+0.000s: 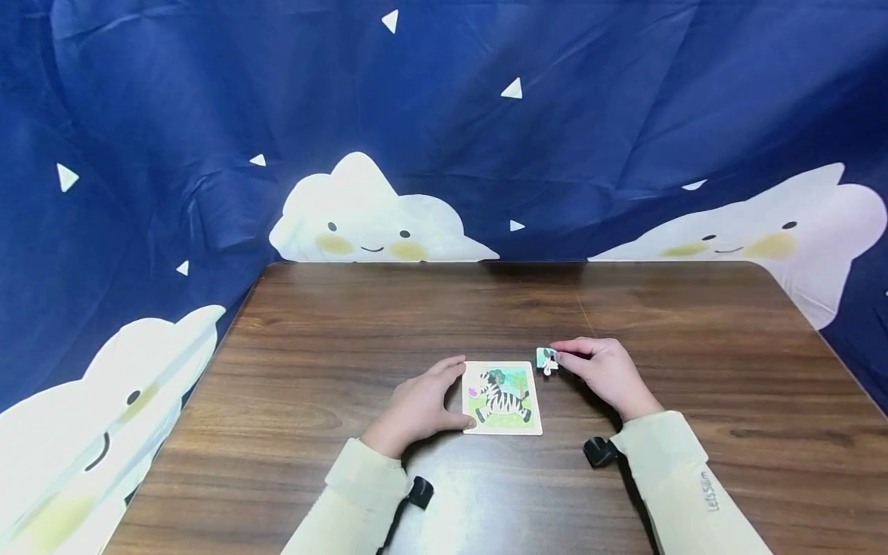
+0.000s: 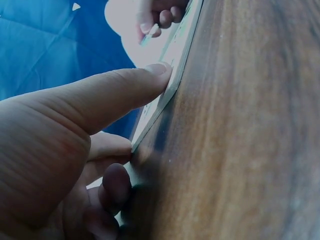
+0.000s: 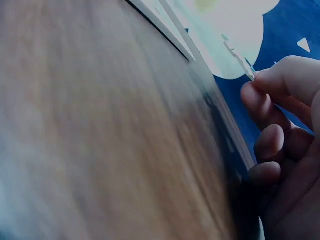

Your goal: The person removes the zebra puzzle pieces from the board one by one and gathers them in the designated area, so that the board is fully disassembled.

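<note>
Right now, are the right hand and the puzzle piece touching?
Touching. The right wrist view shows the right hand pinching the puzzle piece by its edge.

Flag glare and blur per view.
Head: bright glare on the table between the sleeves, zebra puzzle still readable; left wrist: wood grain soft, left thumb clearer; right wrist: table heavily blurred, puzzle piece pale against the white cloud.
</note>
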Available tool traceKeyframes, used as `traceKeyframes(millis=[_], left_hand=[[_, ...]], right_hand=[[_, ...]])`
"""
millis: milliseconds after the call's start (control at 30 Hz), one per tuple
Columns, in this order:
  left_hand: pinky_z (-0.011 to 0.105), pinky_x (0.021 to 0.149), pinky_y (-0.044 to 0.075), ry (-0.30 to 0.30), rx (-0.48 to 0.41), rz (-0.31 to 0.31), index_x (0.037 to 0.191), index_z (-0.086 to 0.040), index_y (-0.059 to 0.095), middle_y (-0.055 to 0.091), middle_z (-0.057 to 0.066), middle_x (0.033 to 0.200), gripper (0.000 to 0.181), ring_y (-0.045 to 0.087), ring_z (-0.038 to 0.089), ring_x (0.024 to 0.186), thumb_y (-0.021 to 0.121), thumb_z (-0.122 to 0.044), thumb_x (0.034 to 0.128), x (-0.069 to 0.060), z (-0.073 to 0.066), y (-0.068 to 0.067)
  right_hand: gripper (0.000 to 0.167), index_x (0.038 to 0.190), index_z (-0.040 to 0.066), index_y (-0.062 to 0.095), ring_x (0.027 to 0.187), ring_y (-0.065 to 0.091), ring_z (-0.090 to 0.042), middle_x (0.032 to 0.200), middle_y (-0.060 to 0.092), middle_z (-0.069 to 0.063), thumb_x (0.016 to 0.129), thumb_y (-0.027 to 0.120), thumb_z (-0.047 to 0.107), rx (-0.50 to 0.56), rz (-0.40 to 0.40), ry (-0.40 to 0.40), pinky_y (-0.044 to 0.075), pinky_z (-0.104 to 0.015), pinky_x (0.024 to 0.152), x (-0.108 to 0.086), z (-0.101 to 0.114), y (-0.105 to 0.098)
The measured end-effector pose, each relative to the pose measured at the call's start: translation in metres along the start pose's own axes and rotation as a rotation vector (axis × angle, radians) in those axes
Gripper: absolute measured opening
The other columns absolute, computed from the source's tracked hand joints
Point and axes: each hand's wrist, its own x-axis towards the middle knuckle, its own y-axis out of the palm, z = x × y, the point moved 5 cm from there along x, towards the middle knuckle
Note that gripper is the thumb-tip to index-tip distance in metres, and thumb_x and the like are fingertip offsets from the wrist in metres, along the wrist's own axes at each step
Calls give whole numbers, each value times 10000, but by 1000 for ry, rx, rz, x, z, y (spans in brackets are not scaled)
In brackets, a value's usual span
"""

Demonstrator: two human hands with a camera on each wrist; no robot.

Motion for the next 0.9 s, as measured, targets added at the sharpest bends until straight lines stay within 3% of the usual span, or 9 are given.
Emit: traceKeyframes(millis=[200, 633, 900], left_hand=[[539, 989, 450, 1, -7, 3, 1509, -139, 472, 374, -90, 1592, 881, 526, 274, 1322, 813, -495, 779, 0, -1, -2], [521, 989, 453, 5, -9, 2, 1513, -141, 466, 378, -78, 1591, 878, 515, 249, 1335, 813, -485, 783, 0, -1, -1], [517, 1015, 439, 9, -22, 5, 1511, -124, 465, 376, -69, 1592, 879, 485, 219, 1365, 809, -487, 787, -1, 0, 0]], right_hand=[[249, 1121, 96, 784, 1126, 637, -284, 1117, 745, -101, 933, 713, 242, -45, -12, 13, 434, -336, 927, 0, -7, -12], [249, 1113, 88, 785, 1132, 636, -339, 1128, 733, -152, 954, 681, 248, -154, -50, 0, 433, -390, 917, -1, -30, -42], [278, 1136, 40, 764, 1144, 622, -375, 1138, 722, -187, 979, 647, 236, -166, -39, 24, 434, -467, 930, -3, -38, -53]])
